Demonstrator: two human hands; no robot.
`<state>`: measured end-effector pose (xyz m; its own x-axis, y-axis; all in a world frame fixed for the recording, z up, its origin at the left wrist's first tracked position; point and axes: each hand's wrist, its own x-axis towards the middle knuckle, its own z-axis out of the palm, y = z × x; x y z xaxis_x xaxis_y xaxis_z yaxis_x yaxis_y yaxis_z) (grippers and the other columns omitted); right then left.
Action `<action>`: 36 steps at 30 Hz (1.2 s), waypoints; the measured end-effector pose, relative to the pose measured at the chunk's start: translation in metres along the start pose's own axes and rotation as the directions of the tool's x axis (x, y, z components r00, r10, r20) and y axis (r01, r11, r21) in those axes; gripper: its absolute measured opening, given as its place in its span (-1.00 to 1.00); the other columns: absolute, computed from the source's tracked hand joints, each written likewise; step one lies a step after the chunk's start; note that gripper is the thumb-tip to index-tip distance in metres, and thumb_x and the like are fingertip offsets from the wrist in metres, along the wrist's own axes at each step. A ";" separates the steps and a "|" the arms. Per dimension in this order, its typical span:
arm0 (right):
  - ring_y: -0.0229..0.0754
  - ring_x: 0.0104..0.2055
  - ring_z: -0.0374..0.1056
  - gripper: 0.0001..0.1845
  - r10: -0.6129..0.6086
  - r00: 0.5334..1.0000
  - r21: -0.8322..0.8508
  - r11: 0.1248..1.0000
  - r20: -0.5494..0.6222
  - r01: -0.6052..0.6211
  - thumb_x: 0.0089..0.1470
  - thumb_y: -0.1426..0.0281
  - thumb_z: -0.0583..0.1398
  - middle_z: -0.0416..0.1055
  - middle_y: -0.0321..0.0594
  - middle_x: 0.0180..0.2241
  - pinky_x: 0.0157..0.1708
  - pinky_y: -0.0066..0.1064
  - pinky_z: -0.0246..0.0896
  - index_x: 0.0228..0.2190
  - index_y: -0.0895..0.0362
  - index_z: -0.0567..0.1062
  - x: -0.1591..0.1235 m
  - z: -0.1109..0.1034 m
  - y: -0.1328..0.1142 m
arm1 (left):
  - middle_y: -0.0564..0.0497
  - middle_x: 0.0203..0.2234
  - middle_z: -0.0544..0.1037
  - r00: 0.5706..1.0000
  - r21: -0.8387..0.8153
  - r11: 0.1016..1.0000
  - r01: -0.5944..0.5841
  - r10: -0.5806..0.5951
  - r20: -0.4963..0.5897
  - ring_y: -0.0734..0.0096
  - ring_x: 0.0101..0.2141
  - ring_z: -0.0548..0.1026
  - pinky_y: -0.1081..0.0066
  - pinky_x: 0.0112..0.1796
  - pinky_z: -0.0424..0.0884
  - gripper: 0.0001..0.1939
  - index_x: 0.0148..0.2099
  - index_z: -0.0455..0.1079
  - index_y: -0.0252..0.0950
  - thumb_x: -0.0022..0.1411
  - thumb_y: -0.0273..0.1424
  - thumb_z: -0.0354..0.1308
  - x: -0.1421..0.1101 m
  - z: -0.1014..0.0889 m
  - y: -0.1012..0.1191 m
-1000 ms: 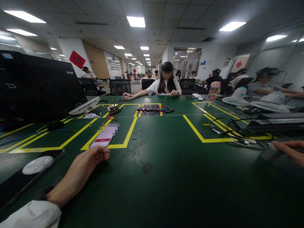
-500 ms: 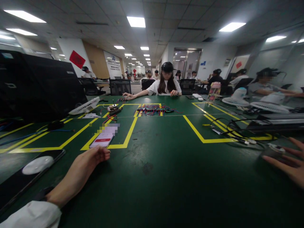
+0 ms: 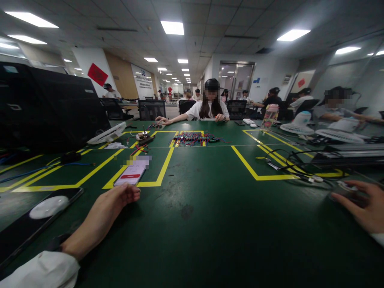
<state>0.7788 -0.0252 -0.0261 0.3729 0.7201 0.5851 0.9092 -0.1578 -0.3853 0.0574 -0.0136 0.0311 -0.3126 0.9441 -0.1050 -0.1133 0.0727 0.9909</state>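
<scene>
At the green table (image 3: 204, 232), far right, the right hand (image 3: 370, 204) bends its fingers around a small grey object (image 3: 345, 187), the left hand (image 3: 121, 196) curls beside the phone (image 3: 132, 173), and neither grip can be told.

Our right grip (image 3: 364, 203), spread before, has curled in around the small metallic piece (image 3: 344, 187) toward the right edge of the worktop (image 3: 228, 228); our right cuff (image 3: 379, 239) now shows.

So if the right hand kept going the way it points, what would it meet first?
Most likely the small metal part at the fingertips of the right hand; blur hides whether they already touch it.
</scene>
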 end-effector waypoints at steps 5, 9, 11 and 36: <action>-0.06 -0.19 0.37 -0.52 -0.108 0.994 -0.034 0.994 -0.012 0.107 0.03 0.12 0.35 0.39 0.17 -0.16 -0.24 -0.18 0.30 -0.15 0.22 0.47 -0.007 -0.005 -0.053 | 0.00 -0.48 0.65 1.000 0.018 1.000 -0.010 0.010 0.020 0.30 -0.37 0.54 0.35 -0.24 0.47 -0.81 -0.38 0.56 -0.34 0.12 -0.30 0.27 0.004 -0.002 -0.005; -0.08 -0.04 0.37 -0.58 -0.414 0.903 0.254 0.867 -0.111 0.429 0.10 0.25 0.32 0.35 0.08 -0.06 -0.10 -0.25 0.37 -0.07 0.18 0.41 -0.028 0.015 -0.137 | 0.02 -0.47 0.65 0.999 0.029 0.999 -0.028 0.027 0.034 0.31 -0.36 0.55 0.35 -0.21 0.47 -0.84 -0.38 0.57 -0.33 0.12 -0.32 0.28 0.005 0.000 -0.006; -0.07 0.01 0.35 -0.59 -0.543 0.823 0.401 0.726 -0.166 0.559 0.12 0.30 0.30 0.33 0.01 -0.02 -0.04 -0.20 0.37 -0.03 0.14 0.36 -0.043 0.029 -0.188 | 0.02 -0.47 0.65 0.999 0.038 0.999 -0.035 0.034 0.039 0.30 -0.35 0.55 0.35 -0.21 0.48 -0.84 -0.38 0.57 -0.34 0.11 -0.33 0.30 0.004 0.001 -0.006; -0.21 -0.08 0.38 -0.32 -0.702 0.670 0.898 0.423 0.241 0.120 0.02 0.42 0.32 0.35 -0.08 -0.08 -0.05 -0.34 0.40 0.11 0.15 0.16 -0.114 0.061 -0.350 | -0.03 -0.22 0.58 0.602 0.200 0.675 -0.710 0.435 0.669 0.30 -0.19 0.53 0.28 -0.11 0.44 -0.81 -0.13 0.56 -0.20 0.30 -0.29 0.17 -0.035 0.144 -0.016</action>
<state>0.4069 -0.0113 -0.0014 -0.4329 0.7563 0.4905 0.2636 0.6265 -0.7335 0.2060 -0.0014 0.0307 0.3936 0.8154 0.4244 0.3337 -0.5570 0.7605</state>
